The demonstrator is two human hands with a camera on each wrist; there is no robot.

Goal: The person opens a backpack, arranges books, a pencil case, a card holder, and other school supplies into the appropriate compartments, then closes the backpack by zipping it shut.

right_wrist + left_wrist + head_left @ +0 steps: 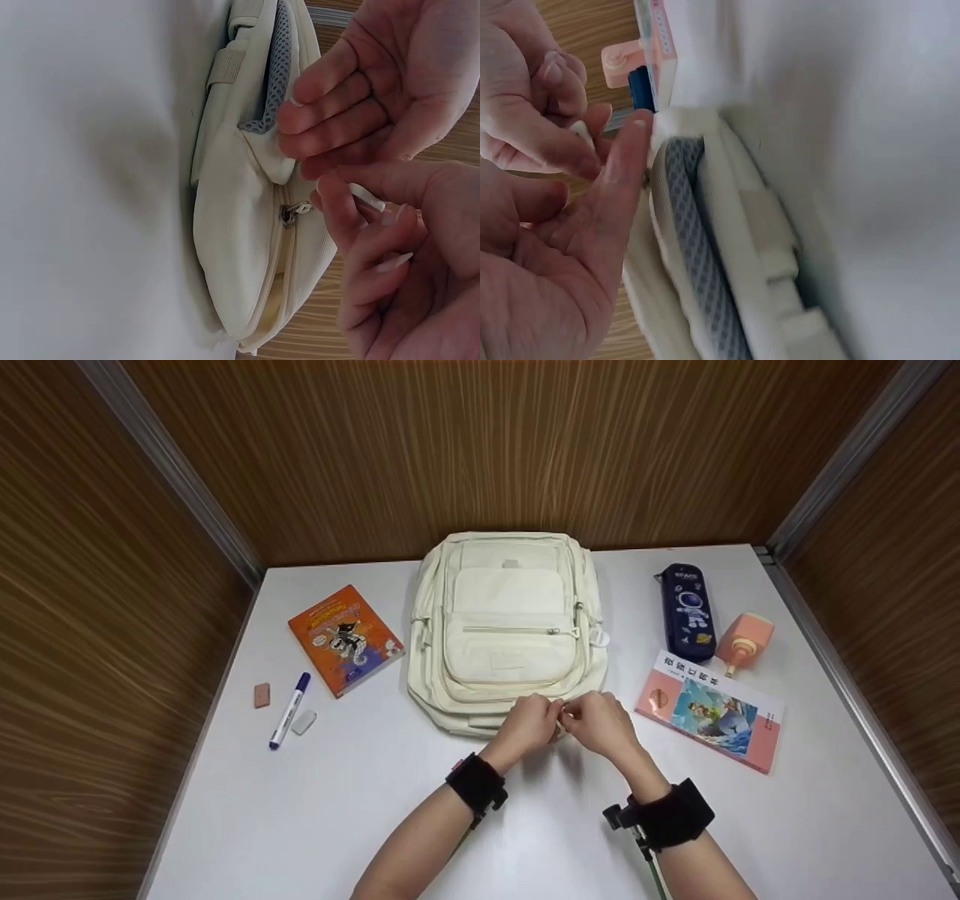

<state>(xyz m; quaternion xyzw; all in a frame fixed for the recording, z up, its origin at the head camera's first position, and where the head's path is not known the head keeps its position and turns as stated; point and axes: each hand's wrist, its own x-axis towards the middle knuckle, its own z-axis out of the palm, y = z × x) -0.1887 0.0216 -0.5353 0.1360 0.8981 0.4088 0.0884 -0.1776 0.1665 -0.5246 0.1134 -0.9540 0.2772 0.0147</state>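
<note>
A cream backpack point(510, 592) lies on the white table with its front pocket facing up. At its near edge my right hand point(601, 724) pinches a pale zipper pull point(367, 197). The zipper slider point(288, 215) sits on the bag's edge, and the seam gapes on its right side. My left hand point(531, 724) is just left of the right one. Its fingers point(334, 112) are fairly straight and rest against the backpack beside the grey mesh point(276, 75). In the left wrist view, the index finger point(626, 161) extends along the bag's edge.
Left of the bag lie an orange book point(346, 637), a marker point(290, 711), a reddish eraser point(262, 695) and a white eraser point(304, 723). To the right are a navy pencil case point(688, 611), a peach bottle point(748, 637) and a pink book point(712, 712). Wood-grain panels point(510, 457) enclose the table.
</note>
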